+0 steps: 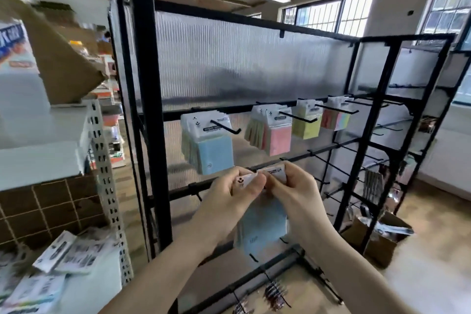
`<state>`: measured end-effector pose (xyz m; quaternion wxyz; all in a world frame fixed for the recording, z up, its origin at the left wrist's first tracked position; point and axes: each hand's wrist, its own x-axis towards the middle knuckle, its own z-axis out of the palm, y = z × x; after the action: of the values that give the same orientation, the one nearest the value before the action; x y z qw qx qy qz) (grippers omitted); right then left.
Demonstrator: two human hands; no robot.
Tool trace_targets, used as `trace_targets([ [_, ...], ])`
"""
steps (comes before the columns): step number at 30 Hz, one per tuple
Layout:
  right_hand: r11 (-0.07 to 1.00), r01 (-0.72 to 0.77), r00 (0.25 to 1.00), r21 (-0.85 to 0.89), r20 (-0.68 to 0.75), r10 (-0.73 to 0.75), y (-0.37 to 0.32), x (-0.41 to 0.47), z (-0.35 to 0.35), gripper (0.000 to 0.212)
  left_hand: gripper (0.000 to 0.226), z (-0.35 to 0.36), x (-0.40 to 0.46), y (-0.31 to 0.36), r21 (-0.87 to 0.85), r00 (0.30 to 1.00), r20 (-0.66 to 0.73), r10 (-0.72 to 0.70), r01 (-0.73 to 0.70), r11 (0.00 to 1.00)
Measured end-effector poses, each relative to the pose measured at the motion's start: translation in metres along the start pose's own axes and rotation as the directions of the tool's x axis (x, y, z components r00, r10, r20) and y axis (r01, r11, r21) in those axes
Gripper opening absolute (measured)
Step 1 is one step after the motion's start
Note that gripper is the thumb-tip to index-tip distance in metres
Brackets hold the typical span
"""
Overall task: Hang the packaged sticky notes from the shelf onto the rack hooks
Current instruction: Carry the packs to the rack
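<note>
Gripping the white header card of a blue sticky-note pack, both hands meet at the middle of the view, in front of a black rack. The left hand curls its fingers round the left part of the card, its thumb laid across the front; the right hand pinches the right part, fingertips over the top edge. The thumbs almost touch. The blue pad hangs below the fingers, between the two wrists, slightly tilted.

Just above the fingertips runs a black crossbar of the rack. Above and left of the left fingers a bunch of blue packs hangs on a hook. Above the right fingers hang pink packs, and further up and right yellow packs and multicoloured packs, each bunch on its own hook of the same bar. Right of the right hand, several bare hooks stick out from the lower bars.

Well left of the left hand stands a white metal shelf. Below and left of the left forearm, more packaged sticky notes lie in a loose heap on it, blurred. Below and right of the right forearm an open cardboard box sits on the floor by the rack's foot. Small dark items hang on hooks near the floor, under the arms; what they are cannot be told.
</note>
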<state>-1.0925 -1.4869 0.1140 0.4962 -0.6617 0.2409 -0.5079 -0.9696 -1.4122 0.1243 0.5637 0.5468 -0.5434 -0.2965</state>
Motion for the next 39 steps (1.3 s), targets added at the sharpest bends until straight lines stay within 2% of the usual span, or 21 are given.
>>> trace_targets([
  [2, 1.0, 0.017, 1.0, 0.001, 0.024, -0.017, 0.002, 0.014, 0.0, 0.01, 0.049, 0.0, 0.007, 0.005, 0.055, 0.994, -0.097, 0.054, -0.049, 0.997],
  [5, 0.998, 0.056, 0.998, 0.011, 0.04, -0.056, 0.005, 0.03, -0.001, 0.016, 0.048, 0.004, 0.016, 0.008, 0.054, 0.973, -0.204, 0.108, -0.099, 0.994],
  [9, 0.986, 0.131, 0.983, 0.107, 0.116, -0.144, -0.001, 0.046, 0.0, 0.004, 0.012, 0.008, 0.031, 0.009, 0.029, 0.921, -0.339, 0.192, -0.193, 0.981],
  [14, 0.971, 0.16, 0.958, 0.177, 0.208, -0.196, -0.006, 0.064, 0.004, 0.008, 0.008, 0.007, 0.039, 0.011, 0.048, 0.892, -0.383, 0.24, -0.24, 0.97],
  [17, 0.968, 0.183, 0.959, 0.169, 0.186, -0.214, -0.004, 0.072, 0.008, 0.02, 0.007, 0.007, 0.043, 0.013, 0.06, 0.864, -0.434, 0.256, -0.256, 0.965],
  [21, 0.962, 0.228, 0.944, 0.151, 0.208, -0.257, -0.001, 0.085, 0.007, 0.012, 0.007, 0.008, 0.052, 0.013, 0.128, 0.831, -0.489, 0.265, -0.232, 0.964],
  [25, 0.957, 0.225, 0.928, 0.185, 0.257, -0.268, 0.001, 0.099, 0.007, 0.007, 0.006, 0.009, 0.061, 0.011, 0.096, 0.806, -0.546, 0.228, -0.21, 0.973],
  [34, 0.938, 0.196, 0.911, 0.286, 0.302, -0.282, 0.008, 0.112, 0.007, 0.011, 0.007, 0.012, 0.063, 0.012, 0.088, 0.779, -0.588, 0.219, -0.207, 0.974],
  [39, 0.933, 0.172, 0.909, 0.316, 0.314, -0.274, 0.007, 0.116, 0.007, 0.014, 0.005, 0.012, 0.062, 0.014, 0.128, 0.768, -0.607, 0.204, -0.16, 0.979],
])
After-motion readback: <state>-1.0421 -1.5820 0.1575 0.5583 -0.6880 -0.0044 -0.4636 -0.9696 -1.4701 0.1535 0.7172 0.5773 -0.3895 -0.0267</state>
